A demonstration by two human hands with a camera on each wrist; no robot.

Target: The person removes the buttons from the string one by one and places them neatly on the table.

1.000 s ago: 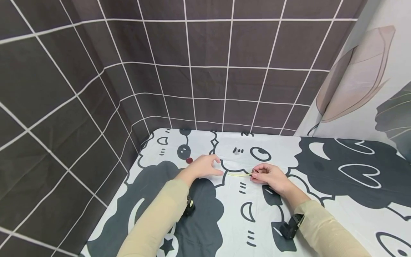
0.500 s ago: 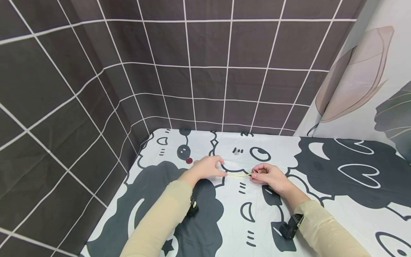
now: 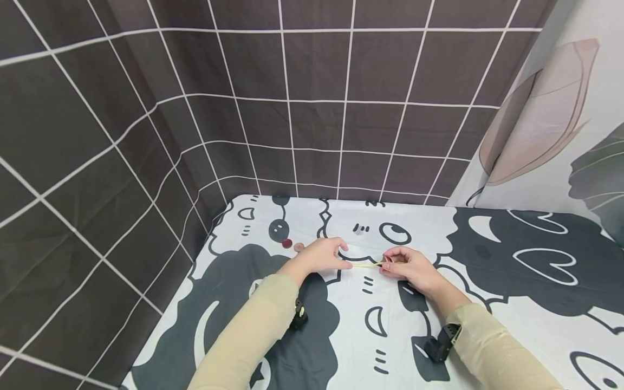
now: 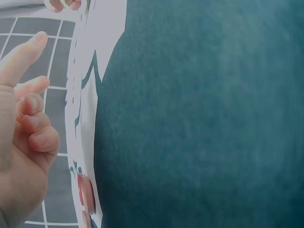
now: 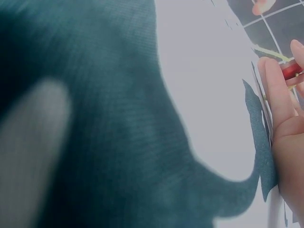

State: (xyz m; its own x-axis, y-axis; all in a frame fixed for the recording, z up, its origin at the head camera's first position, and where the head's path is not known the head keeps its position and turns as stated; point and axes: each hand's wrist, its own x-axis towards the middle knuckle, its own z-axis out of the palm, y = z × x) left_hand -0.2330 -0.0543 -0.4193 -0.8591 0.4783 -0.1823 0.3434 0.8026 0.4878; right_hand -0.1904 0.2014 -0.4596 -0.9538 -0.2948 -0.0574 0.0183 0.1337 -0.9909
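My right hand (image 3: 408,269) pinches a small, shiny dark red piece (image 5: 290,70) between thumb and fingers; they hide much of its shape. A thin yellow-green cord (image 3: 366,265) runs leftward from there, toward my left thumb. My left hand (image 3: 319,255) is at the cord's left end, thumb and index finger apart; whether the thumb touches the cord cannot be told. In the left wrist view that thumb and index finger stretch out, the other fingers bend loosely, and nothing is seen between them. Beside the left hand lie a dark red disc (image 3: 287,244) and a pinkish disc (image 3: 299,247).
A white sheet (image 3: 351,336) with dark grey cartoon shapes covers the surface below my hands. Dark cloth with a white grid (image 3: 312,124) hangs behind and at the left. At the right hangs a leaf-print curtain (image 3: 551,119), with a thin black loop (image 3: 474,196) near its foot.
My left hand has slid rightward toward the right hand, and less cord shows between them. The pinkish disc has come into sight behind it. My right hand has stayed in place.
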